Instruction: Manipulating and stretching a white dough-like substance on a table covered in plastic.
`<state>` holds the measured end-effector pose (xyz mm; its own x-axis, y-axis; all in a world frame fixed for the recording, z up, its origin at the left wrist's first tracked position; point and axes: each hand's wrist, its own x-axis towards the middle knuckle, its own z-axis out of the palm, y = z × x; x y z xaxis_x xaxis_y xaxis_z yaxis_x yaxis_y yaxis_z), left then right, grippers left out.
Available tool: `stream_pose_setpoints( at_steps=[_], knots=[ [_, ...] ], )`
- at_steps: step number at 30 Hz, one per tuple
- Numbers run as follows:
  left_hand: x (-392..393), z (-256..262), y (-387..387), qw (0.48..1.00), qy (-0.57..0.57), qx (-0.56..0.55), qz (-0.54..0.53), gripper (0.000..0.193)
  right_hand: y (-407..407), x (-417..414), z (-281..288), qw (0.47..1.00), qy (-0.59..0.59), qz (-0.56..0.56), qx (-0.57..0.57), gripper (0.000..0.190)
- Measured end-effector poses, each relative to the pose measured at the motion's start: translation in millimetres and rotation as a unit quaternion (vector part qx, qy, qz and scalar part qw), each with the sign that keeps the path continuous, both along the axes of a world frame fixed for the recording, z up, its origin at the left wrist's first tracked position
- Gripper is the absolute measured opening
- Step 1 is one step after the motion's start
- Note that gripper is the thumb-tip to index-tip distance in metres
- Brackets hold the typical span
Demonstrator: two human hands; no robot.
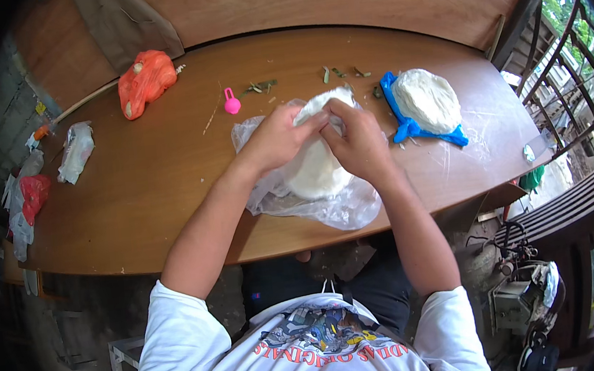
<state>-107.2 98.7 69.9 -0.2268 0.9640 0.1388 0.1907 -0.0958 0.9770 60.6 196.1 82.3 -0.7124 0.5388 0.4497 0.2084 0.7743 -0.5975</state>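
In the head view my left hand (284,133) and my right hand (354,139) meet above the middle of the wooden table, their fingers closed on a strip of white soft material (324,102). Below them a white rounded mass (314,173), perhaps dough, lies on a clear plastic bag (342,213). My hands and wrists cover part of it. Right of my right hand, a second white rounded lump (426,100) rests on a blue plastic bag (404,129). A pink plastic scoop (232,103) lies to the left, beyond my left hand.
An orange plastic bag (148,84) sits at the back left, with a wrapped white bundle (76,153) nearer the left end. Green leaf scraps (260,87) lie along the back. A clear bottle (537,146) lies at the right edge. The table's front edge (139,271) runs before me.
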Motion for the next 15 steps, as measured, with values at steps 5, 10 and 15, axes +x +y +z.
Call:
stream_pose_setpoints(
  at_steps=[5, 10, 15],
  knots=[
    [-20.3, -37.3, -18.9, 0.995, -0.096, -0.026, 0.002, 0.034, 16.8, -4.3, -40.5, 0.978, 0.109, 0.065, -0.166, 0.024],
    [-13.4, -40.5, -27.1, 0.989, -0.148, 0.018, 0.016, 0.034, 23.4, 0.9, -52.9, 0.928, 0.143, 0.056, -0.339, 0.025],
    [-1.7, -19.7, -28.2, 0.996, 0.054, 0.050, 0.050, 0.033, 21.3, 3.3, -41.8, 0.965, 0.150, 0.055, -0.210, 0.032]
  ],
)
